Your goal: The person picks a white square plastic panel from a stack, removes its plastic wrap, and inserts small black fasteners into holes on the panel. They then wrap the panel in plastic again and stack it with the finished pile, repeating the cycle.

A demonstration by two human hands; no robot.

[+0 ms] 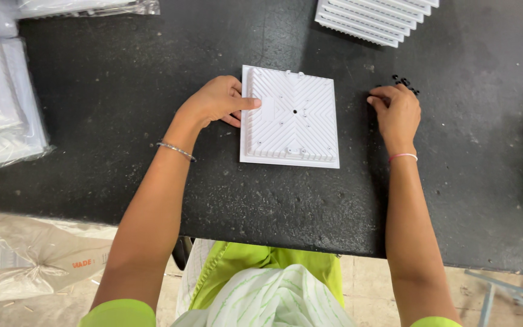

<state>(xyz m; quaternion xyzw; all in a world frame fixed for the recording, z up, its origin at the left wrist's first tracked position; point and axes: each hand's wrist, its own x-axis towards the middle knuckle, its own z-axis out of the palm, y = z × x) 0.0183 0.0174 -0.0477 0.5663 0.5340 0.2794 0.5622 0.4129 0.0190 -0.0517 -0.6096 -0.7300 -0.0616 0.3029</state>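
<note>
The right hand [396, 113] rests on the black table [122, 121] with fingers curled, the fingertips touching a small heap of tiny black parts [404, 82] just beyond them; I cannot tell if it already pinches one. To its left lies the white square ribbed panel [290, 116], flat, its sides almost equal. The left hand [216, 100] holds the panel's left edge, thumb pressed on top. More white ribbed panels [373, 18] stand stacked at the far edge, and plastic-wrapped packs [1, 103] lie at the left.
</note>
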